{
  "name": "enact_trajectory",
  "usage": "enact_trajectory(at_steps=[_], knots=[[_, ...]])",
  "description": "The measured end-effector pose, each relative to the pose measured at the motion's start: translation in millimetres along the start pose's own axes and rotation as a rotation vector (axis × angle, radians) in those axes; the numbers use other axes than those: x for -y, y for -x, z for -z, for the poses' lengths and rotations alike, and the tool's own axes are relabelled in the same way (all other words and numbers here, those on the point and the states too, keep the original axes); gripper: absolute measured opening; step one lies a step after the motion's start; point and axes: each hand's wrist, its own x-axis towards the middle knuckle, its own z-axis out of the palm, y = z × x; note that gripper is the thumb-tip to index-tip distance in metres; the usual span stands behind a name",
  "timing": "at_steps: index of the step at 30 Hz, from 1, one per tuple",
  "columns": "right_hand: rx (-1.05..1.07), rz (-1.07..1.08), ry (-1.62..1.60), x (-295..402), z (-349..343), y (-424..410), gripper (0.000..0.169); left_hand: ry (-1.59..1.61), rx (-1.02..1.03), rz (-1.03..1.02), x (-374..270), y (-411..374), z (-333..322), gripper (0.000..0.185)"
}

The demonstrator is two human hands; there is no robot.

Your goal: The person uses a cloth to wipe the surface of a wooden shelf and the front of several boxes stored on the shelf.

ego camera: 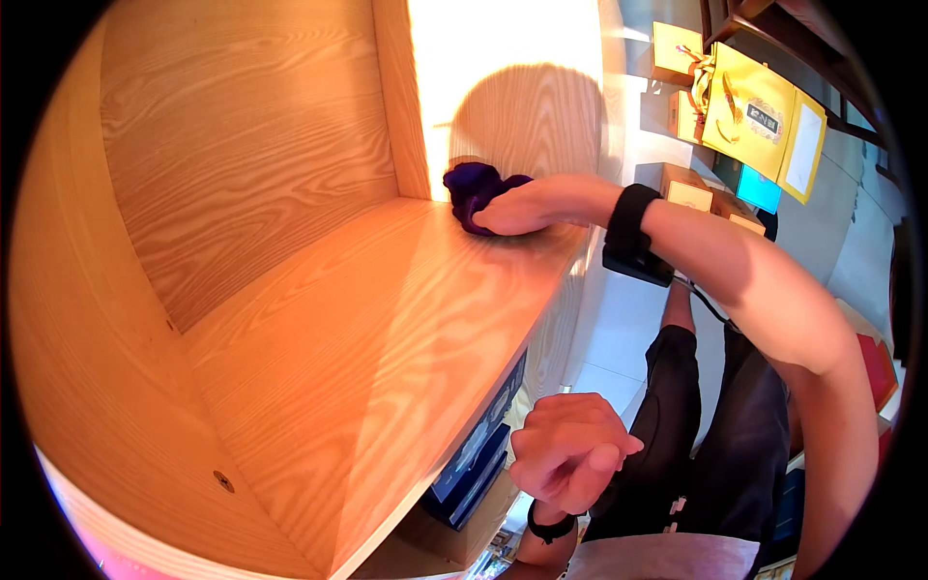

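Observation:
A bunched dark purple cloth [471, 196] is under my right hand [518, 206], whose fingers hold it against the wooden shelf board [348, 319], close to the upright side panel [536, 123]. A black strap with a small dark device and a cable is on my right wrist. My left hand [569, 453] is curled into a loose fist in front of the shelf's front edge, apart from the wood. Nothing shows in it, and a dark band circles its wrist.
Dark blue boxes [471, 478] lie in the compartment below the board. On the tiled floor at the upper right stand a yellow gift bag [747, 116], a turquoise box [757, 190] and several orange-brown boxes [685, 188]. Dark wooden furniture [790, 36] is beyond them.

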Motion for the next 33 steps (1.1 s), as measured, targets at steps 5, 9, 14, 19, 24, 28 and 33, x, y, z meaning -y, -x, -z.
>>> enact_trajectory(at_steps=[5,9,14,19,24,28,33], knots=[[0.041,-0.118,-0.138,-14,24,54,0.042,0.005,-0.023,0.055,2,-3,-7,0.032],[0.009,-0.091,-0.542,33,46,97,0.031,-0.010,-0.042,0.059,1,2,-7,0.030],[0.070,0.152,-0.221,132,71,122,0.033,-0.056,-0.008,0.052,-9,5,-4,0.026],[-0.043,0.677,0.066,193,49,88,0.031,0.026,-0.082,0.084,-12,12,9,0.005],[-0.065,0.843,0.186,229,43,48,0.031,-0.041,-0.057,0.093,-17,9,14,0.033],[-0.040,0.869,0.234,247,46,26,0.032,-0.050,-0.075,0.132,-18,12,12,0.031],[0.004,0.864,0.265,262,46,7,0.034,-0.082,-0.033,0.124,-14,5,7,0.031]])
